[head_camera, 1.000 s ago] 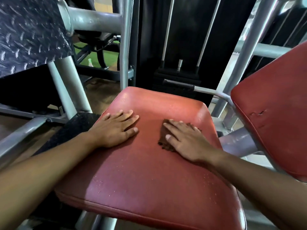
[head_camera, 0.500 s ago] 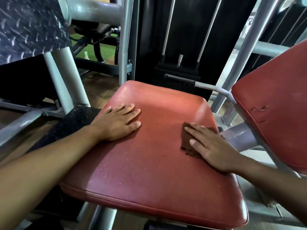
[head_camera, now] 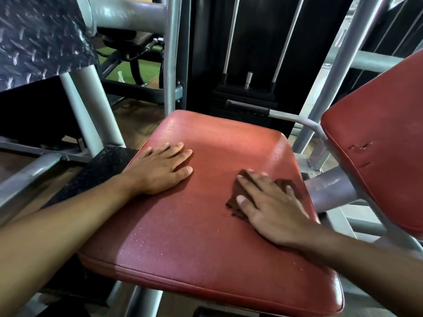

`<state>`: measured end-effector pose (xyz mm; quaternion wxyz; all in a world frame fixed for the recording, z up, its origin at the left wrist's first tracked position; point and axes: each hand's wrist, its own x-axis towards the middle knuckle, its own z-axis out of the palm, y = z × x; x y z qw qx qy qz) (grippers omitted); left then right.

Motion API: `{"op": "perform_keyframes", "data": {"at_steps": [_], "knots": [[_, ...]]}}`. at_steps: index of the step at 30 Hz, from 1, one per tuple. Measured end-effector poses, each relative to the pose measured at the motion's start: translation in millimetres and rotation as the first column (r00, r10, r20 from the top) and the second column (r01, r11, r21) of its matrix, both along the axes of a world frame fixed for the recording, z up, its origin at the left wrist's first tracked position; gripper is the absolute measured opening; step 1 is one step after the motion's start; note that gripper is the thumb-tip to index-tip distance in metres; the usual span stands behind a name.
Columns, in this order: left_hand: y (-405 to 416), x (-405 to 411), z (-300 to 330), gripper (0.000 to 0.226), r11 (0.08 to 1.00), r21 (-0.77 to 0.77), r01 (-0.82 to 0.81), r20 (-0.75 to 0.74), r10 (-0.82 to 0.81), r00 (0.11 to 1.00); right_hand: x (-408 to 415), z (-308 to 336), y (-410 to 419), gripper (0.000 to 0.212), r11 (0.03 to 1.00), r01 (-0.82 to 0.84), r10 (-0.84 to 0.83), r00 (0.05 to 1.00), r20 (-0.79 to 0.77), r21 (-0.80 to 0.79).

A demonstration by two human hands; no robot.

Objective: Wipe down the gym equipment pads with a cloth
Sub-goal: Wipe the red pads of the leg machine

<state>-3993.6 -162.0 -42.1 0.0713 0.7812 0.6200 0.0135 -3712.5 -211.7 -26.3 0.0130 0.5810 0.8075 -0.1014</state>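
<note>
A red padded seat point(head_camera: 206, 236) fills the middle of the view, speckled with small droplets. My left hand point(head_camera: 160, 170) lies flat on its left side, fingers straight and spread. My right hand point(head_camera: 267, 204) presses a small brown cloth point(head_camera: 235, 197) flat against the seat's right side with straight fingers; most of the cloth is hidden under the palm. A second red pad point(head_camera: 377, 156), the backrest, stands tilted at the right with small tears in its cover.
Grey steel frame tubes point(head_camera: 170, 53) rise behind and beside the seat. A black weight stack point(head_camera: 247, 97) with chrome guide rods stands behind. A black diamond-plate footplate point(head_camera: 39, 37) is at the upper left, and a black textured step point(head_camera: 100, 165) sits left of the seat.
My right hand slid the cloth from the seat's middle to its right side, then slightly back leftward. My left hand stayed flat in place. The camera moved closer.
</note>
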Motion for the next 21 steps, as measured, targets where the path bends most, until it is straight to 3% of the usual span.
{"op": "perform_keyframes", "data": {"at_steps": [2, 6, 9, 12, 15, 18, 21], "knots": [[1.1, -1.2, -1.2, 0.065, 1.000, -0.001, -0.002, 0.011, 0.002, 1.000, -17.1, -1.3, 3.9, 0.060, 0.999, -0.051, 0.051, 0.998, -0.023, 0.011], [1.7, -2.3, -2.8, 0.061, 0.999, 0.025, -0.028, 0.078, 0.026, 0.997, -54.8, -3.8, 17.6, 0.064, 1.000, -0.001, 0.002, 0.996, -0.085, 0.014], [2.2, -3.8, -1.1, 0.071, 0.996, 0.076, -0.056, 0.221, 0.038, 0.975, -81.8, -5.9, 11.4, 0.064, 0.992, -0.126, 0.125, 0.984, -0.129, -0.005], [-1.6, -0.9, 4.8, 0.067, 0.985, 0.155, -0.082, 0.382, 0.017, 0.924, -79.0, 2.2, 27.1, 0.060, 0.992, -0.128, 0.121, 0.938, -0.326, 0.002], [-12.2, 10.9, 15.0, 0.054, 0.976, 0.185, -0.115, 0.443, 0.021, 0.896, -53.0, 11.4, 57.7, 0.053, 0.998, -0.039, 0.059, 0.830, -0.555, 0.047], [-23.7, 41.4, 28.9, 0.061, 0.977, 0.213, 0.021, 0.294, -0.085, 0.952, -19.0, 2.5, 81.6, 0.049, 0.994, 0.079, -0.028, 0.846, -0.533, 0.073], [-31.5, 84.9, 29.2, 0.069, 0.985, 0.029, 0.170, 0.071, -0.171, 0.983, -2.3, -10.2, 80.4, 0.045, 0.989, 0.109, -0.056, 0.894, -0.446, 0.095]]}}
